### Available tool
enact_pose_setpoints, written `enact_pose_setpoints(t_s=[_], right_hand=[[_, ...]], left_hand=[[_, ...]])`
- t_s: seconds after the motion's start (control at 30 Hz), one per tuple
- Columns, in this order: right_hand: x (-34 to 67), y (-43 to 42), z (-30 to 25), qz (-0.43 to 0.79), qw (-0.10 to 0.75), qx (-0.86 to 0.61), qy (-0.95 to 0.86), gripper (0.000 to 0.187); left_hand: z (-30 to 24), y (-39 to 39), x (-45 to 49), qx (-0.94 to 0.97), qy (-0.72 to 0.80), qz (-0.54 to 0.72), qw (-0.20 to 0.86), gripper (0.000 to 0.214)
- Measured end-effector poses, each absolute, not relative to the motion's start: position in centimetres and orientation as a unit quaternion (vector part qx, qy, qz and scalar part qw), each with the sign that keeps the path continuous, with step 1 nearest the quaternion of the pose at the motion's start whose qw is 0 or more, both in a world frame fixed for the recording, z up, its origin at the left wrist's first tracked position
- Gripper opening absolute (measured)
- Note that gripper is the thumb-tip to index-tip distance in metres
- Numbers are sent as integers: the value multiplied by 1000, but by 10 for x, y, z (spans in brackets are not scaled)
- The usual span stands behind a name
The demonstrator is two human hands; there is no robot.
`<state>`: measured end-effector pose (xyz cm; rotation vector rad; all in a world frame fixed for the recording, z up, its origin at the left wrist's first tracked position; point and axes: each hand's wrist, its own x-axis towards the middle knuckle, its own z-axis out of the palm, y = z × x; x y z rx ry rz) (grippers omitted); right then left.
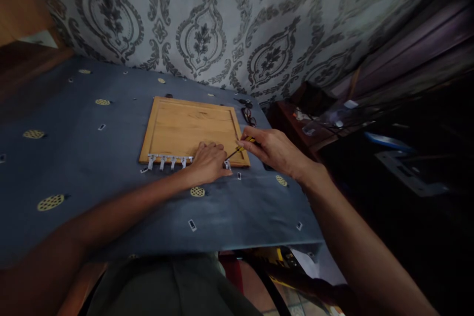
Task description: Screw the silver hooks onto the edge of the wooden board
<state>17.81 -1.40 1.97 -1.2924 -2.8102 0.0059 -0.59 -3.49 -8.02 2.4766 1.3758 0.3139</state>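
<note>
A framed wooden board (185, 126) lies flat on the cloth-covered table. Along its near edge runs a metal hook rail (173, 161) with several hooks; its middle is hidden by my left hand (209, 162). That hand lies over rail and board edge, fingers bent on the wood and thumb pointing right by the last visible hook (227, 164). Between the closed fingers of my right hand (272, 150) is a screwdriver (242, 147) with a yellow and black handle. Its shaft slants down left, and the tip meets the rail's right end near my left thumb.
Eyeglasses (249, 116) and a dark object like a key (244, 102) lie beyond the board's right corner. A patterned blue tablecloth (122, 207) covers the table up to the patterned wall covering (200, 34). To the right stands a dark surface holding a clear plastic bottle (326, 121).
</note>
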Motion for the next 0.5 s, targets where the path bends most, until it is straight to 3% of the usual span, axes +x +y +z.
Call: enact_pose_setpoints(t_s=[0.17,0.4,0.5], right_hand=[[174,-19,26,33,29,-411,-910,37],[173,-20,24,22,37,-430,-902,22],[175,-17,20,15,44,-430,-902,28]], left_hand=[[-80,-34,-6,860,477,109,147,37],[-78,-34,-5,859,477,109,150,36],[-78,-34,-6,860,475,107,151,36]])
